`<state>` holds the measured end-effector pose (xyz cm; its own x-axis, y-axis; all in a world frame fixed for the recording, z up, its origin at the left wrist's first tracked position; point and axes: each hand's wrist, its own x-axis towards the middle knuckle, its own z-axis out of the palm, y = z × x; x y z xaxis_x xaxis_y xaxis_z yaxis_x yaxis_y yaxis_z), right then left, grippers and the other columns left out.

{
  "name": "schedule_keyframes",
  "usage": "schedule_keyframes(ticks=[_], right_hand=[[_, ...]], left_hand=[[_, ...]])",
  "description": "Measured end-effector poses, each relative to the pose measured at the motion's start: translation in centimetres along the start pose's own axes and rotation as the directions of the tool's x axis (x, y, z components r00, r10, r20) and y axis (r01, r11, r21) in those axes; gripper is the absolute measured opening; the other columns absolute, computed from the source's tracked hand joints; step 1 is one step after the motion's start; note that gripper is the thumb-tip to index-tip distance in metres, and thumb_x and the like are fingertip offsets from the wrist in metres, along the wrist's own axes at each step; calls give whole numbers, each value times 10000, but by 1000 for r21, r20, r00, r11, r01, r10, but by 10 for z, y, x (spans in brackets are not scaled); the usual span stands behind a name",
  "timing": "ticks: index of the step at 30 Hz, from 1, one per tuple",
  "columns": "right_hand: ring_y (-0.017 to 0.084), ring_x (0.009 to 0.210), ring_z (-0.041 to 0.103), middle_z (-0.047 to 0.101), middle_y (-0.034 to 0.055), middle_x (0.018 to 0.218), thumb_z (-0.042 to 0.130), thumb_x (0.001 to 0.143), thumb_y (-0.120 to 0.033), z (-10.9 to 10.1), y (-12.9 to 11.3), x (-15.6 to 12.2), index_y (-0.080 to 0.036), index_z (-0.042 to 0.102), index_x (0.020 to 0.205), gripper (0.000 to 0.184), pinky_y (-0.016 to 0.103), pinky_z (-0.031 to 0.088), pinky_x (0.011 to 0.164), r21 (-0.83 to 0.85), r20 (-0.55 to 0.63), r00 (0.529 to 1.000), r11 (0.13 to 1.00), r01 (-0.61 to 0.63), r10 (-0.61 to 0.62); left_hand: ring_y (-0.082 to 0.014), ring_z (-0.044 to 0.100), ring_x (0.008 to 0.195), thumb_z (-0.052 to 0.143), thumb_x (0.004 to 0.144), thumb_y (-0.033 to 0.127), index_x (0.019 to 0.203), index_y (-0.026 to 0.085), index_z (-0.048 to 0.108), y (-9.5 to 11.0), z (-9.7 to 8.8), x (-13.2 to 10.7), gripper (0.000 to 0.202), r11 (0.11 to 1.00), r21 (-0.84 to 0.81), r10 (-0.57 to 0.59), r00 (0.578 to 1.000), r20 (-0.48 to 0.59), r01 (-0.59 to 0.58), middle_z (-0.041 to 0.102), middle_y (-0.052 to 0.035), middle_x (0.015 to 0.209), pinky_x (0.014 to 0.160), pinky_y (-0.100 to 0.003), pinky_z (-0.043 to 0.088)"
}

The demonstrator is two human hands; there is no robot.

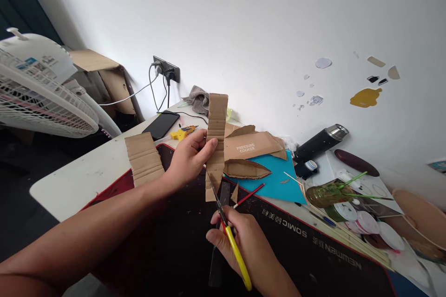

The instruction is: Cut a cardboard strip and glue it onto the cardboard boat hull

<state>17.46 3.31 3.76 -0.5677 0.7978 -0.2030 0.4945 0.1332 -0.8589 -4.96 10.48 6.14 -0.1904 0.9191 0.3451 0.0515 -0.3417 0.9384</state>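
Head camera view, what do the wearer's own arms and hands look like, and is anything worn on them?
The left hand and right hand are ungloved, with no rings or watch visible. The left forearm and right forearm show no sleeves within the frame.

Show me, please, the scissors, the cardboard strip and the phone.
Scissors [234, 248]: head view, on the yellow handle.
Cardboard strip [218, 125]: head view, on its upper half.
Phone [161, 124]: head view, middle of its dark face.

A fan [52, 95], flask [315, 144] and desk mat [296, 255] suggest a home room.
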Motion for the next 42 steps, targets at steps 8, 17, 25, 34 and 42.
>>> schedule_keyframes(ticks=[8, 17, 25, 34, 42], right_hand=[[209, 657, 733, 757, 20, 761, 929, 710, -823, -1, 1, -1, -218, 702, 1080, 744, 262, 539, 636, 155, 98, 994, 985, -72, 57], [306, 903, 833, 839, 91, 965, 1039, 564, -759, -8, -6, -3, -222, 728, 1123, 835, 338, 634, 812, 176, 129, 986, 976, -128, 106], [296, 887, 813, 828, 90, 951, 1003, 555, -824, -8, -9, -2, -220, 726, 1111, 866, 318, 602, 770, 187, 140, 986, 975, -117, 91], [160, 618, 630, 690, -3, 732, 900, 714, -862, 3, 4, 0, -197, 720, 1059, 771, 243, 453, 591, 180, 73, 997, 983, -37, 24], [141, 525, 570, 601, -28, 670, 814, 785, -898, 6, 3, 0, -201, 717, 1051, 752, 235, 415, 507, 181, 43, 998, 982, -51, 44]], left_hand=[[-222, 672, 753, 755, 965, 594, 915, 237, 680, -1, 0, -1, 368, 1000, 7, 10, 1000, -15, -10, 683, -23, 768, 621, -298, 534], [-207, 674, 781, 744, 973, 616, 973, 207, 698, 9, 1, -1, 412, 998, -58, 7, 999, 32, -5, 731, -39, 867, 665, -290, 557], [-210, 666, 731, 747, 969, 618, 987, 208, 718, 6, 1, -1, 412, 998, -63, -25, 999, 21, 27, 714, -35, 798, 604, -285, 519], [-223, 676, 728, 726, 982, 588, 939, 225, 727, -3, 0, 0, 366, 1000, 3, 19, 1000, -13, -18, 689, -23, 744, 610, -303, 545], [-229, 684, 753, 722, 992, 556, 936, 232, 715, -5, 0, -2, 329, 1000, 4, 21, 1000, -13, -21, 693, -25, 757, 642, -311, 554]])
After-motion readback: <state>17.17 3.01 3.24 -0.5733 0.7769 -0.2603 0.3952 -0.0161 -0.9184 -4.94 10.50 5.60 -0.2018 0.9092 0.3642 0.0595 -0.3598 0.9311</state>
